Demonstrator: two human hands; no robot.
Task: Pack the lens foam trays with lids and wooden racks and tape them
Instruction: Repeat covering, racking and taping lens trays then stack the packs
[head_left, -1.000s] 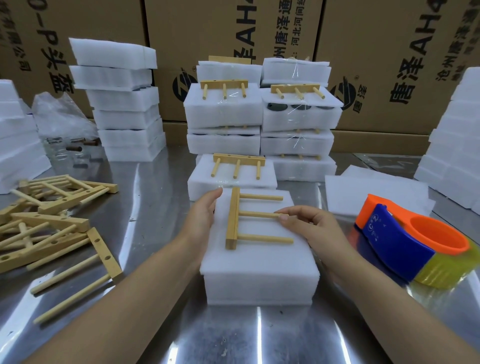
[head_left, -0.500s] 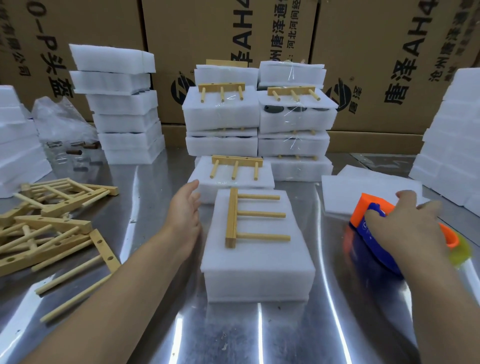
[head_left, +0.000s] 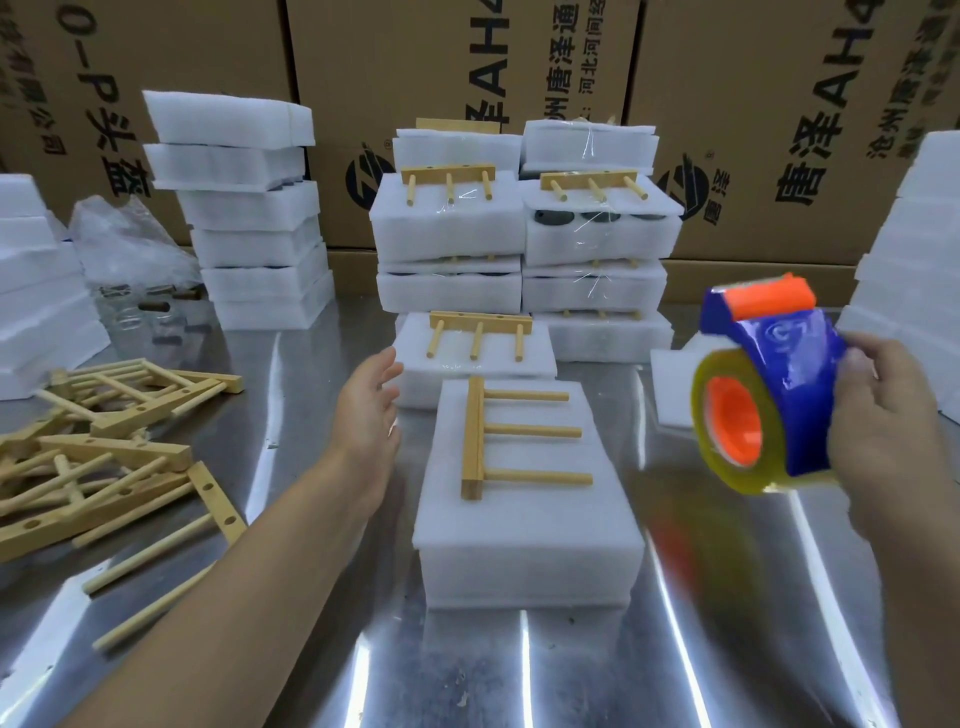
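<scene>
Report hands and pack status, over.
Left hand open beside foam pack. Right hand grips tape dispenser, off table. Wooden rack on top, untaped. Nothing blocking.

Tabletop (head_left: 322, 649): polished sheet metal, smooth, mirror-bright with streaked glare. Foam tray (head_left: 524, 525): white expanded foam, matt, finely grained, soft-edged. Wooden rack (head_left: 475, 436): pale bare wood, matt, a squared bar with smooth round dowels. Loose racks (head_left: 104, 447): the same pale unvarnished wood. Tape dispenser (head_left: 789, 364): glossy blue moulded plastic, with a roller and hub of bright orange plastic. Roll of tape (head_left: 698, 400): yellowish, translucent, shiny. Taped packs (head_left: 447, 234): matt white foam under strips of clear glossy film. Plastic bag (head_left: 124, 244): thin, clear, crinkled. Cardboard boxes (head_left: 374, 62): brown corrugated board, matt, printed in black.
</scene>
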